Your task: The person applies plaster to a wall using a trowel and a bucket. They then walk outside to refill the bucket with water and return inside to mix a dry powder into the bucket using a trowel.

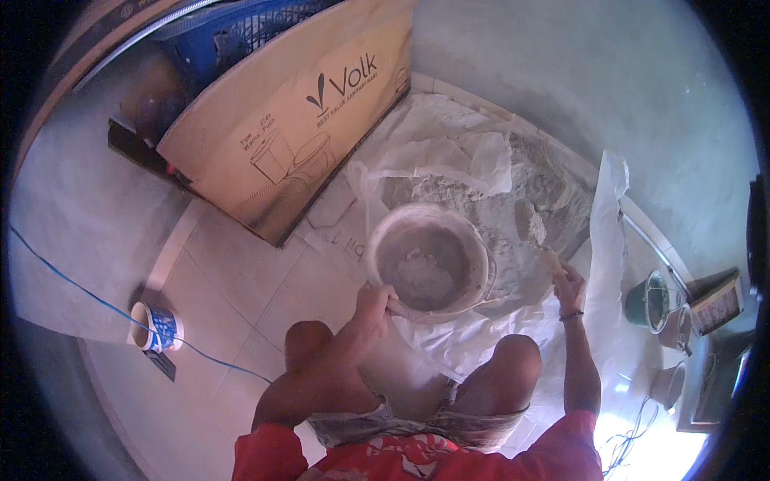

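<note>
Between my knees and the heap stands a round, dusty bucket (484, 260) with grey powder in its bottom. My left hand (374, 305) grips its near left rim, fingers wrapped over the edge. In my right hand (569, 290) is the handle of a trowel (531, 224), its blade coated with powder. The blade lies over a heap of grey cement-like powder (541, 172), beyond the bucket's right side. The heap rests on a torn, pale sack sheet (453, 148), which partly covers it.
A large cardboard box (233, 172) stands at the far left, a blue plastic crate (241, 36) behind it. On the left floor sits a blue-and-white tub (166, 330), with a blue cable (80, 286) passing over it. A green bucket (648, 303) and other containers stand by the right wall.
</note>
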A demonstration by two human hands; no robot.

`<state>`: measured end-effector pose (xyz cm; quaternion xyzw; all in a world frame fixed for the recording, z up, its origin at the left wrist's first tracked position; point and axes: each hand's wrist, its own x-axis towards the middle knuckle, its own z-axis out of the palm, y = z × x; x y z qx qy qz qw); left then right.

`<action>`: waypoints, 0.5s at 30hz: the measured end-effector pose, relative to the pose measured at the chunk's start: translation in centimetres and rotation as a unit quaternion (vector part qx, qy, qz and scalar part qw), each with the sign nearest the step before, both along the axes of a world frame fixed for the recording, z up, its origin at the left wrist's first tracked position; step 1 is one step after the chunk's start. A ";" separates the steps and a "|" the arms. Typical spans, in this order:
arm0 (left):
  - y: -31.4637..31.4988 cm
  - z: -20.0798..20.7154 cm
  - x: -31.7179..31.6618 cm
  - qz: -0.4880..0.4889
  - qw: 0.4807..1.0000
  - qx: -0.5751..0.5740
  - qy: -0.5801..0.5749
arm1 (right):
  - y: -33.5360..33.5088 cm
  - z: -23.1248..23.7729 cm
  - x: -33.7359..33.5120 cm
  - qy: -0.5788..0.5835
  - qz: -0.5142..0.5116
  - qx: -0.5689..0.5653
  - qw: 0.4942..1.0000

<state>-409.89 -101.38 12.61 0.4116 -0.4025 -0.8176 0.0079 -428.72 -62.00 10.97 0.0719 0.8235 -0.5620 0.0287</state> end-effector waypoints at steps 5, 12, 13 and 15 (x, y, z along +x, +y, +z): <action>1.2 -0.8 -1.0 0.015 0.999 -0.018 -0.041 | -0.7 10.1 2.4 0.054 0.074 0.040 0.995; 1.7 -0.3 -0.8 0.008 0.999 -0.025 0.025 | -4.5 18.9 4.2 -0.006 0.214 0.048 0.976; 1.9 -0.2 -1.0 0.014 0.999 -0.034 0.014 | -5.3 19.5 4.3 -0.015 0.238 0.058 0.969; 1.9 0.1 -0.8 0.013 0.999 -0.051 0.000 | -7.1 20.3 4.3 -0.036 0.286 0.075 0.955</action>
